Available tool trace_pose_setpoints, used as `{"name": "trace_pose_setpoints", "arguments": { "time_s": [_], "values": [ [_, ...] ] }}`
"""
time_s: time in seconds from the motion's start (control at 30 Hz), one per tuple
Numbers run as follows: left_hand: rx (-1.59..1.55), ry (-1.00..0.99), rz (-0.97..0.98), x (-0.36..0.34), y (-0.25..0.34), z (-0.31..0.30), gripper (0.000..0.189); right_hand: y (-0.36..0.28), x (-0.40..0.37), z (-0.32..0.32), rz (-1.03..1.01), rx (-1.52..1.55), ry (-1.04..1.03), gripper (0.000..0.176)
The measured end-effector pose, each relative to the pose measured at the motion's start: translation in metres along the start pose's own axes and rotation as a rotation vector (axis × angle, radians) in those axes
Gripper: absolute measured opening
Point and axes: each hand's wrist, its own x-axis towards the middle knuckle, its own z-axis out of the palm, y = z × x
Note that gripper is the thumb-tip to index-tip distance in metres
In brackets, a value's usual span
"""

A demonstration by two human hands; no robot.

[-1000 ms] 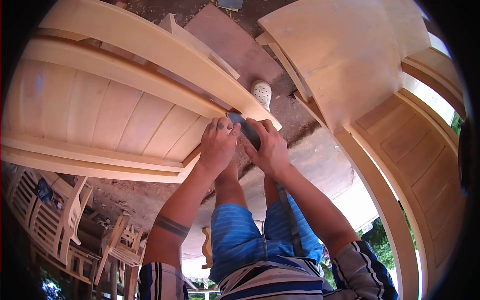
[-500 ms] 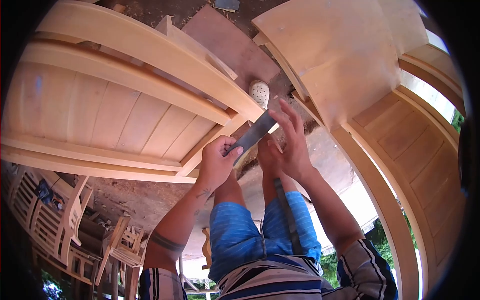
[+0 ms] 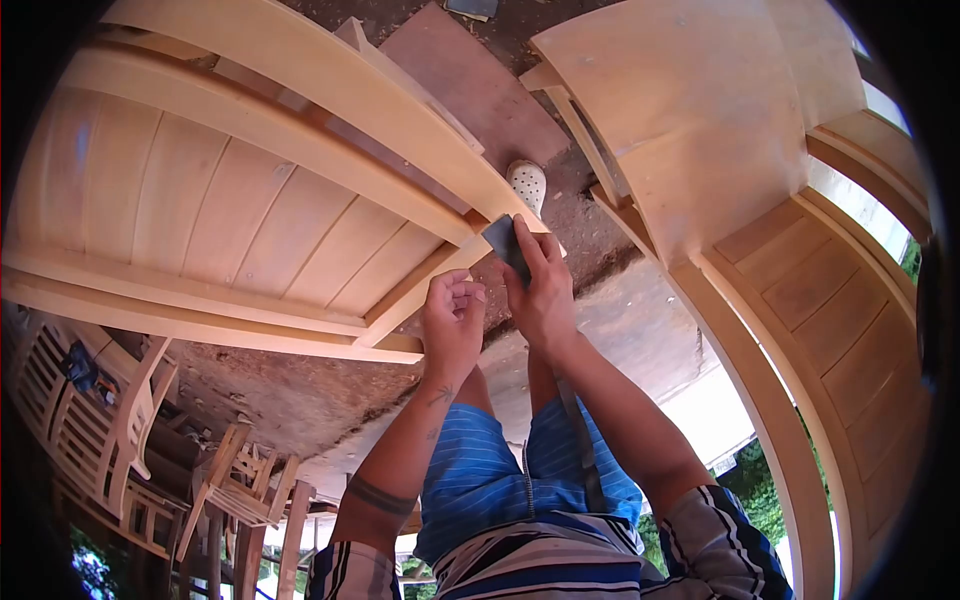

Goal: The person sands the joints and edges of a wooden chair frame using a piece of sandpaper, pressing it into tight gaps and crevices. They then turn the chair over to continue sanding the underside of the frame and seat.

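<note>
My right hand (image 3: 547, 292) grips a piece of dark grey sandpaper (image 3: 506, 248), fingers on one side and thumb on the other. The sheet's upper end sticks out near the corner of the pale wooden panel frame (image 3: 455, 262). Beside it my left hand (image 3: 452, 318) is closed, its fingers curled towards the thumb and nothing showing in them. This hand overlaps the ground just right of the frame's lower corner. The sandpaper's lower part is hidden behind my right hand.
On the right stands a large wooden piece with a broad smooth board (image 3: 690, 120) and a slatted panel (image 3: 825, 300). My white clog (image 3: 526, 183) is on the ground near a reddish-brown board (image 3: 475, 85). Wooden chairs (image 3: 240, 480) stand at the lower left.
My left hand has let go of the sandpaper, which is now in my right hand and shows as a shorter piece. My right hand has closed and moved left.
</note>
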Motion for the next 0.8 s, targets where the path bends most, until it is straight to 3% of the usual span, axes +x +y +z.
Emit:
{"name": "trace_pose_setpoints", "arguments": {
  "time_s": [0.2,0.3,0.4,0.43,0.5,0.6,0.73,0.8],
  "values": [
    [0.078,-0.004,0.007,0.015,0.001,-0.005,0.030,0.002,-0.006,0.005,-0.030,-0.102,-0.142,0.055],
    [0.104,-0.001,0.021,0.015,-0.004,-0.007,0.031,0.000,-0.008,0.009,-0.028,-0.101,-0.089,0.051],
    [-0.027,-0.057,0.061,0.020,-0.015,-0.010,0.030,0.000,-0.006,0.007,0.160,0.060,-0.188,0.041],
    [-0.096,-0.085,0.077,0.023,-0.012,-0.011,0.030,0.002,-0.006,0.009,0.332,0.397,-0.217,0.036],
    [-0.345,-0.141,-0.085,0.027,-0.005,-0.013,0.028,0.005,-0.005,0.013,0.669,1.075,-0.259,0.028],
    [-0.449,-0.264,-0.180,0.037,-0.005,-0.021,0.022,0.007,0.003,-0.004,0.829,1.346,-0.517,0.022],
    [-0.336,-0.267,-0.215,0.041,-0.007,-0.026,0.012,0.009,-0.003,-0.003,0.762,1.192,-0.511,0.019],
    [-0.186,-0.191,-0.113,0.041,-0.007,-0.023,0.012,0.007,-0.005,0.002,0.675,1.083,-0.477,0.016]
  ]
}}
